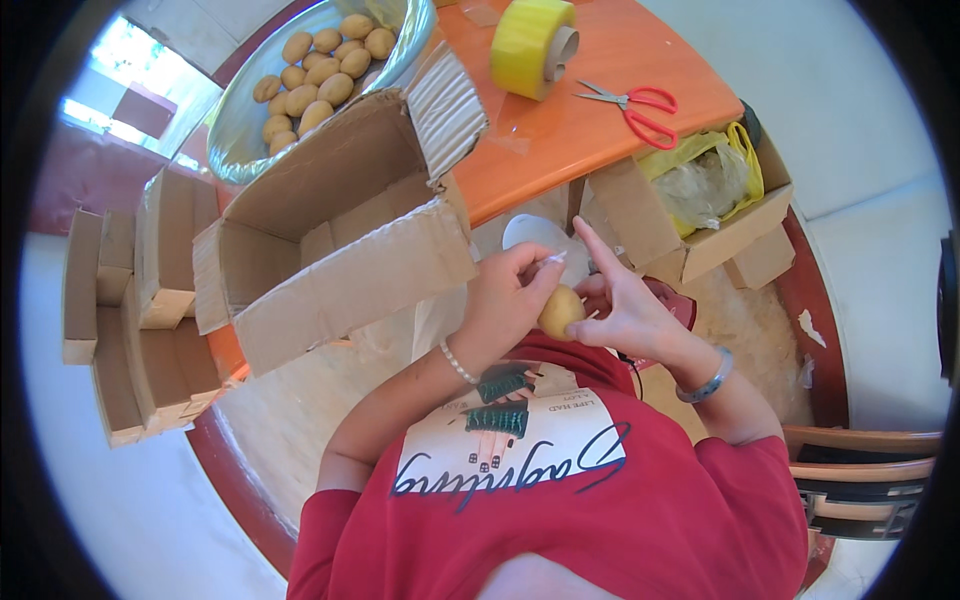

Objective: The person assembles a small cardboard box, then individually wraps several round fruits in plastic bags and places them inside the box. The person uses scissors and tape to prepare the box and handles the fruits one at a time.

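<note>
In front of my red shirt, my right hand (pixel 630 311) grips a yellowish-brown potato (pixel 562 312) between thumb and fingers, its index finger stretched upward. My left hand (pixel 514 292) is close against the potato's left side. Between its thumb and index finger is pinched a small piece of clear plastic film (pixel 555 257). Behind the fingers shows a pale, whitish thing (pixel 525 231), partly hidden; I cannot tell what it is. An open cardboard box (pixel 352 281) stands just left of my left hand, its flaps spread.
Several potatoes (pixel 322 71) lie in a plastic-lined basin (pixel 225 154). On the orange table (pixel 517 176) are a yellow tape roll (pixel 529 49) and red-handled scissors (pixel 645 116). A carton (pixel 739 232) holding plastic bags (pixel 705 184) stands right; empty boxes (pixel 161 360) stack left. A chair (pixel 862 471) is lower right.
</note>
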A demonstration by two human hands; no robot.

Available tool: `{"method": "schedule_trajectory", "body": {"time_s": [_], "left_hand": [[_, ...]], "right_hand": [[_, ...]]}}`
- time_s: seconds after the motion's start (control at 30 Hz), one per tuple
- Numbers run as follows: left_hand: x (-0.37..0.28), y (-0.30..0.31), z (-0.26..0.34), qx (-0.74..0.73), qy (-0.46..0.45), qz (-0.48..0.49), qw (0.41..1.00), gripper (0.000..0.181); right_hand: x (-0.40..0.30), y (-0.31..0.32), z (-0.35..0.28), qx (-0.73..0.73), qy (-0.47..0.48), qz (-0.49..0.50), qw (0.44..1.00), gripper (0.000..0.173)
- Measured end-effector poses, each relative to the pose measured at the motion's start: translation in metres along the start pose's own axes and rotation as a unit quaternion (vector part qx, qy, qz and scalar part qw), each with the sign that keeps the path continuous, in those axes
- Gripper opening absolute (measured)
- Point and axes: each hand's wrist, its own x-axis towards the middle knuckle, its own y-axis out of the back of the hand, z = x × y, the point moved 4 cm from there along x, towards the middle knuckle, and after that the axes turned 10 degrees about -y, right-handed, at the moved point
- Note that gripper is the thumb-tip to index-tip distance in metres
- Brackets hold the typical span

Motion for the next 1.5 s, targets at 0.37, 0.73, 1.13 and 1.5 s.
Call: {"method": "schedule_trajectory", "body": {"time_s": [0.37,0.73,1.13,1.5], "left_hand": [[-0.027,0.001,0.045,0.177,-0.241,-0.121,0.946,0.024],[-0.010,0.026,0.044,-0.078,-0.119,0.101,0.985,0.021],[-0.036,0.000,0.010,-0.264,0.068,-0.122,0.954,0.014],[-0.006,0.014,0.043,-0.147,-0.028,-0.013,0.989,0.037]], "right_hand": [[0.018,0.008,0.015,0.257,0.113,0.073,0.957,0.052],[0.005,0.002,0.005,0.247,0.129,0.045,0.959,0.050],[0.016,0.004,0.014,0.473,0.187,0.110,0.854,0.040],[0.003,0.002,0.006,0.261,0.234,0.101,0.931,0.057]]}}
